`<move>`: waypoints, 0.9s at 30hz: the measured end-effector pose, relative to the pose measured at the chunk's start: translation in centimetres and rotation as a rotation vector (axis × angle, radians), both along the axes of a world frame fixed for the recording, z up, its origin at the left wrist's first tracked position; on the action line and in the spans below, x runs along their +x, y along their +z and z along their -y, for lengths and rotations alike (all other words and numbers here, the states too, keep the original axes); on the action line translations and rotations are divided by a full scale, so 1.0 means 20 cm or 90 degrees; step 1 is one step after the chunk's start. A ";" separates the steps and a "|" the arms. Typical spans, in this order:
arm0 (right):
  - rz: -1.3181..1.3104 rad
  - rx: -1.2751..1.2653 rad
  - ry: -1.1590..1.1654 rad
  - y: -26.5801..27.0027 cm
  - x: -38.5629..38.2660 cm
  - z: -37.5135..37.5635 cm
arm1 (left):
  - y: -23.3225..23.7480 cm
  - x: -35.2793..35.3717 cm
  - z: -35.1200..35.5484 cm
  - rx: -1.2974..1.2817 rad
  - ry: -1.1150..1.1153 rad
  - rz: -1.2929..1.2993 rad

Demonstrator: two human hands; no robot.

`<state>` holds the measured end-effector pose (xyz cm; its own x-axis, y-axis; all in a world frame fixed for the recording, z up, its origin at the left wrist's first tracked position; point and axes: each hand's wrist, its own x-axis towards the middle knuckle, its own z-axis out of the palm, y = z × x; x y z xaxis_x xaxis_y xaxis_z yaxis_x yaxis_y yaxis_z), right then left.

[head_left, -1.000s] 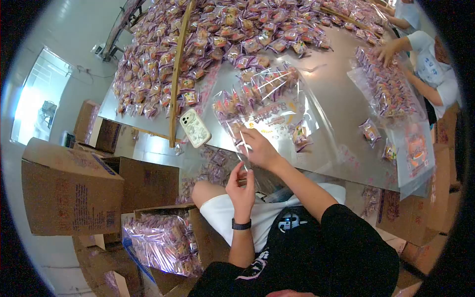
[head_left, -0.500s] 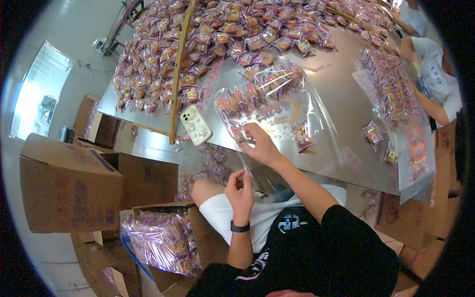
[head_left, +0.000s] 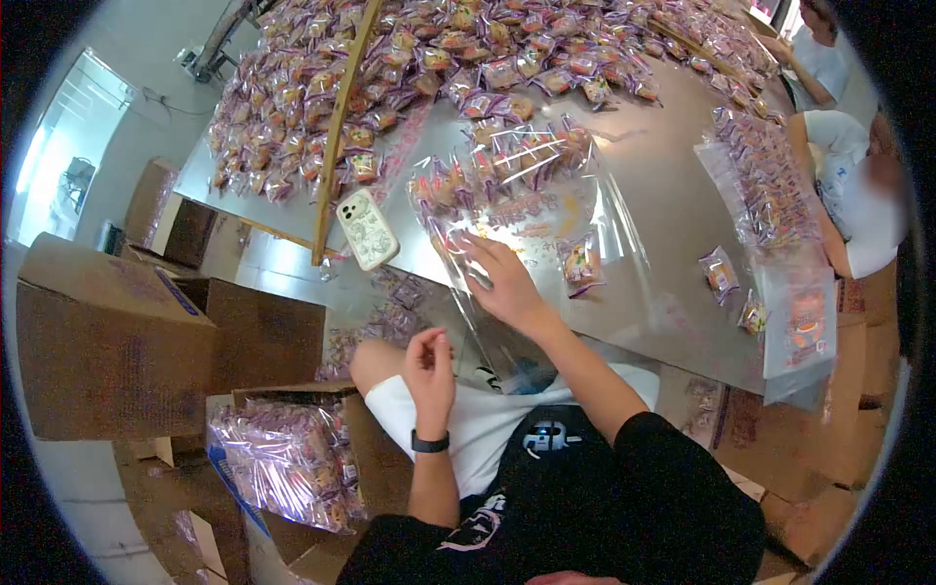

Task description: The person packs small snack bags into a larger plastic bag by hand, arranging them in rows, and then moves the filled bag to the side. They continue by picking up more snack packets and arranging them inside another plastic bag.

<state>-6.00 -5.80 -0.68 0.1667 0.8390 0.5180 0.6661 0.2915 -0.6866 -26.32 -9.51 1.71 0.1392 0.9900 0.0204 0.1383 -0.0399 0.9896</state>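
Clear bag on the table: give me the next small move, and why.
I'd bring the left hand to the clear bag's near end: that end droops past the table edge, and only the right hand appears to touch the bag.

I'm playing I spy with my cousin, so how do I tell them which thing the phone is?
Find the big shiny metal table. Near its front edge, look just right of the long wooden strip. The phone is the pale, patterned rectangle, unlike the purple-edged snack packets.
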 end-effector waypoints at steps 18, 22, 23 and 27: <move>-0.024 -0.271 -0.333 0.16 0.28 0.59 | -0.21 -0.49 -0.38 0.075 0.070 -0.718; -0.238 -0.166 -0.283 0.17 0.20 0.40 | -0.17 -0.43 -0.41 0.053 0.055 -0.755; -0.305 -0.122 -0.267 0.11 0.17 0.34 | -0.19 -0.43 -0.41 0.057 0.060 -0.749; -0.854 -0.060 -0.061 0.07 0.15 0.13 | -0.19 -0.43 -0.42 0.075 0.077 -0.736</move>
